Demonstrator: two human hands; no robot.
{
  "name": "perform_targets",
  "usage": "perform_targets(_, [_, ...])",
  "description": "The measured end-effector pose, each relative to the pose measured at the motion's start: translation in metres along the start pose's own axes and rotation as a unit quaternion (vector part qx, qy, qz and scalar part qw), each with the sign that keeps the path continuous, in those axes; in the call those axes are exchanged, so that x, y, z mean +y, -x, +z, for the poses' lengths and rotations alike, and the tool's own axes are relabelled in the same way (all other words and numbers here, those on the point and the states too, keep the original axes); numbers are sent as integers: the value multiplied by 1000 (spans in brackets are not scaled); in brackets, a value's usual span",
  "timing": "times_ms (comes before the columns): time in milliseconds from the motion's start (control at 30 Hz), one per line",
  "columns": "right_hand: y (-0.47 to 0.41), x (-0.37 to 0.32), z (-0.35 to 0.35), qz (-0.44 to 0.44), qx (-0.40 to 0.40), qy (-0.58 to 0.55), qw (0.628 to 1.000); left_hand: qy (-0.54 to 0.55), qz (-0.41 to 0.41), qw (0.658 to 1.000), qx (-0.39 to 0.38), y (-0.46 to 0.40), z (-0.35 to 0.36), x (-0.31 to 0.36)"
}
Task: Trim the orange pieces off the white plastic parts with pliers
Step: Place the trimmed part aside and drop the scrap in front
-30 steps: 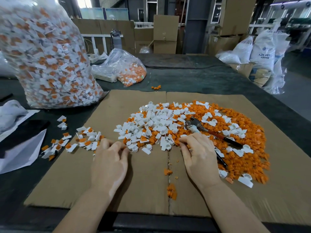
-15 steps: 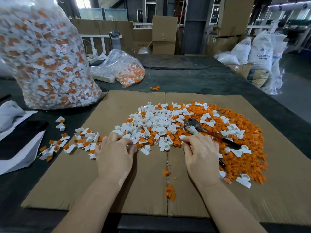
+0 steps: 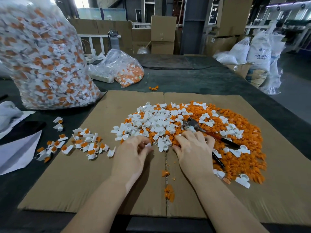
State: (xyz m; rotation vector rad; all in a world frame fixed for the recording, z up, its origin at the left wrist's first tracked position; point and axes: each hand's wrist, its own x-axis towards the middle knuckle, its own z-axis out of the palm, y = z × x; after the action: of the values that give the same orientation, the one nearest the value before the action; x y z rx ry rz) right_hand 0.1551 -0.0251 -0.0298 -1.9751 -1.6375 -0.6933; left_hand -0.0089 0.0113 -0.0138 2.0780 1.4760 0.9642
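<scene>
- A big bag (image 3: 42, 61) of untrimmed white-and-orange parts stands at the far left of the worktop (image 3: 193, 78). This is probably the stock waiting to be cut, kept off to one side of the work area.
- Loose untrimmed parts (image 3: 80, 142) lie scattered near the left, partly on the worktop and partly on the cardboard (image 3: 75, 182). They look like the next batch, tipped out within easy reach of the left hand.
- A small bag (image 3: 124, 69) with orange bits in it lies further back, apparently for collected offcuts.
- The cardboard covers the worktop, which suggests it is there to catch cuttings and make sweeping them together easy.
- The left hand (image 3: 133, 155) rests palm down at the near edge of the white parts (image 3: 151, 123), with the fingers curled and the fingertips pinching or nudging one small white piece. I cannot tell whether it is really gripped.
- The right hand (image 3: 195, 152) lies palm down just beside it, with the fingers loosely spread over the pile's near edge. It seems to be raking or sorting parts and holds no tool.
- The pliers (image 3: 202, 132) lie on the pile just beyond the right hand, unheld. Their head points far-left and their dark handles reach to the right, so trimming is paused.
- The orange offcuts (image 3: 244, 148) spread to the right, away from the white parts, which keeps waste and finished parts separate.
</scene>
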Motion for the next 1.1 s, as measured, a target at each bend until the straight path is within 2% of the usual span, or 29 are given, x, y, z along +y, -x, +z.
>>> perform_targets(233, [1, 2, 3, 3, -3, 35, 999, 91, -13, 993, -80, -7, 32, 23])
perform_targets(367, [2, 4, 3, 37, 13, 0, 999, 113, -31, 990, -83, -12, 42, 27])
perform_targets(533, [3, 6, 0, 92, 53, -125, 986, 149, -59, 985, -57, -17, 49, 29])
perform_targets(700, [5, 9, -7, 82, 9, -267, 960, 174, -57, 982, -54, -16, 50, 25])
perform_targets(1100, [8, 6, -10, 57, 1, -238, 970, 190, -30, 978, -75, -11, 49, 23])
